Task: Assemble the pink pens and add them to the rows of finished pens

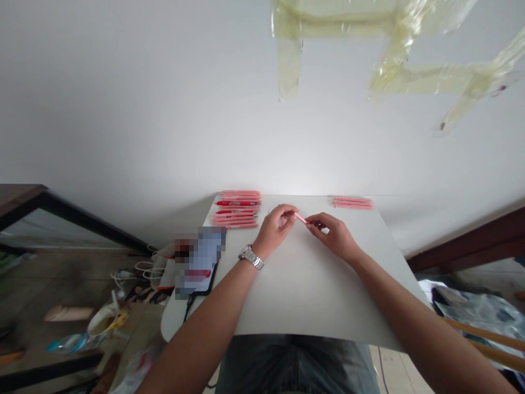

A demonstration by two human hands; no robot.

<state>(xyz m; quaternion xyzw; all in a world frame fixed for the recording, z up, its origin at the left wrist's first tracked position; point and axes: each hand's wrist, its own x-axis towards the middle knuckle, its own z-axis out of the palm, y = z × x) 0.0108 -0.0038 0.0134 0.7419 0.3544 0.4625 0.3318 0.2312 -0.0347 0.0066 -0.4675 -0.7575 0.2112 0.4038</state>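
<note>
A plain white wall (164, 109) fills the far side, with strips of yellowed clear tape (394, 38) stuck high on it toward the right. In front of me sits a smooth white table (303, 295), its near corners rounded, with my denim-covered lap showing below its near edge. On the table's left rim lies a dark-framed phone (200, 262), screen blurred, so no writing can be read there or anywhere else. A larger stack of slim pink pens (238, 209) lies at the far left of the table, some with darker red parts, and a smaller pink bundle (353, 203) lies at the far right. My left hand (275, 227), with a metal watch (251, 257) at the wrist, and my right hand (334, 232) meet near the far middle, nothing blocking them. Between them I hold one thin pink pen (300, 218), fingertips of both hands pinched on its ends, just above the tabletop.
</note>
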